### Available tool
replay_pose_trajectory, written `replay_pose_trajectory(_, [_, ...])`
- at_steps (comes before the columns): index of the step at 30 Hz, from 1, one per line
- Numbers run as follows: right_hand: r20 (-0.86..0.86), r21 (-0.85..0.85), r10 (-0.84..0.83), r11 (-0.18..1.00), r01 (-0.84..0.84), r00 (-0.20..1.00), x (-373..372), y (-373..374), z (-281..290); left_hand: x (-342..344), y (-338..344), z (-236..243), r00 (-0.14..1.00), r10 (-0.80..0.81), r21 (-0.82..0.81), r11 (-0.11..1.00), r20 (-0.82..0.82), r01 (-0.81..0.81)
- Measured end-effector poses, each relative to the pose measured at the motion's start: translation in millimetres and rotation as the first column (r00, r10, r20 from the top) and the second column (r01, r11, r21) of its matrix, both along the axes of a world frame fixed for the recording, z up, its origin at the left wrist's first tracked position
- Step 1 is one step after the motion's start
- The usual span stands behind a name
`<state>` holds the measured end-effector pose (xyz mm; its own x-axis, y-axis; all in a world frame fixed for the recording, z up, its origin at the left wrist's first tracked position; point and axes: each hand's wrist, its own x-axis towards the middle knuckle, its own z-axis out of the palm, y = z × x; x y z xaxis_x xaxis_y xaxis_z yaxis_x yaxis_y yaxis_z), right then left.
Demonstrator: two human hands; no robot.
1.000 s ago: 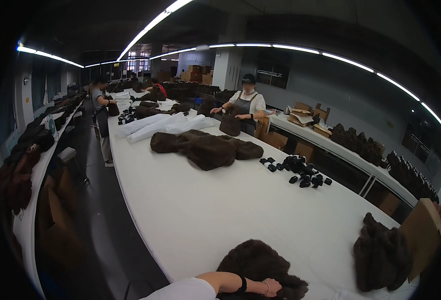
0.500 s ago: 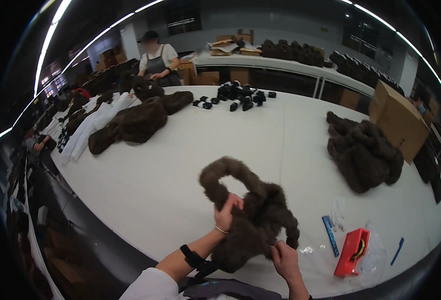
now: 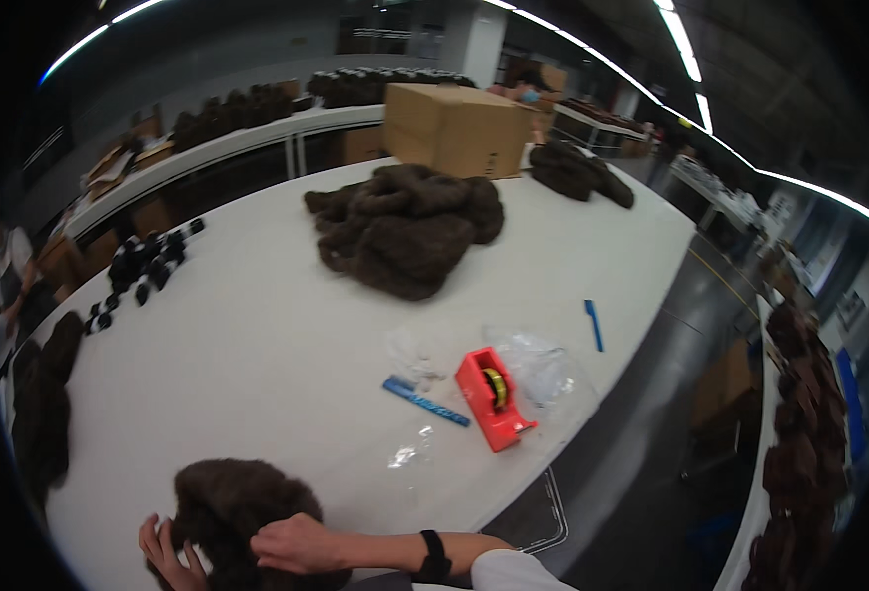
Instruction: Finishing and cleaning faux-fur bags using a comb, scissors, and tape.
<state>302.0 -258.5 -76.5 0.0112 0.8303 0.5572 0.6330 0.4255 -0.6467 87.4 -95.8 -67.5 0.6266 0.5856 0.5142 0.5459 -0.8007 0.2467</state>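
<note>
A brown furry piece lies at the lower left of the white table. My right hand is closed on the fur. My left hand is at its left edge, fingers apart and curved. To the right lie a red tape dispenser, blue rod-like tools and crumpled clear plastic. Farther back sits a larger heap of brown fur.
A cardboard box and more fur occupy the table's far end. Black bundles and dark fur lie leftward. Co-workers stand beyond. A side table with brown pieces runs along the right, past a floor aisle.
My view has swung rightward along the table. The furry piece and both my hands are lower left in view now, and my left hand's fingers have spread from their grip.
</note>
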Motion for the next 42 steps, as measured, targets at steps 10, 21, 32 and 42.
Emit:
replay_pose_trajectory(10, [-0.102, -0.14, -0.252, 0.961, 0.237, 0.962, 21, -27, -17, 109, 17, -42, 0.835, -0.517, -0.582, 0.626, 0.19, 0.52])
replay_pose_trajectory(21, [-0.241, -0.098, -0.375, 0.927, 0.361, 0.895, 34, -50, -27, 101, -15, -71, 0.934, -0.255, -0.927, 0.216, 0.25, 0.307])
replay_pose_trajectory(32, [-0.334, -0.252, -0.554, 0.832, 0.494, 0.762, 43, -65, -45, 78, -43, -78, 0.993, 0.068, -0.946, -0.303, 0.099, 0.115])
replay_pose_trajectory(42, [-0.344, -0.573, -0.471, 0.791, 0.217, 0.812, 29, -67, -137, 125, -73, 9, 0.773, -0.628, -0.955, 0.162, 0.093, 0.247])
